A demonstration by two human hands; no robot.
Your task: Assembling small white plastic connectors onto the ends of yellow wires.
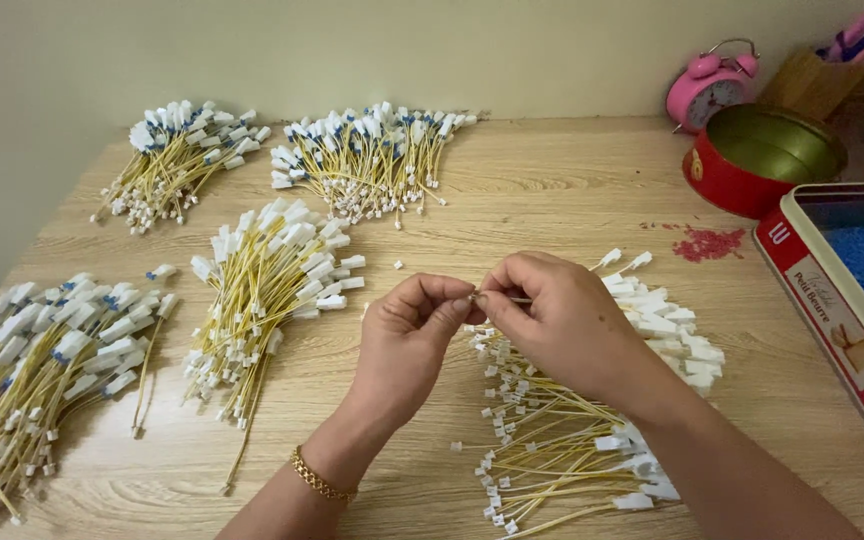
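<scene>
We hold one thin yellow wire with a small metal tip (512,299) at the centre of the frame, pinched between both hands. Our left hand (414,330) closes its fingers (449,296) narrowly on the tip end, while our right hand (552,320) grips the same wire just beside it, so the two pinches nearly touch. What shows of the wire lies roughly level, left to right; the rest is hidden under the right hand.

Directly below and right of the hands lies a loose heap of yellow wires with white plastic connectors (592,420). At centre left sits a fanned bundle of like wires (262,290), with three more bundles further left and above. A red round tin (762,155) stands upper right, well apart. The wooden table (552,200) lies bare above the hands.
</scene>
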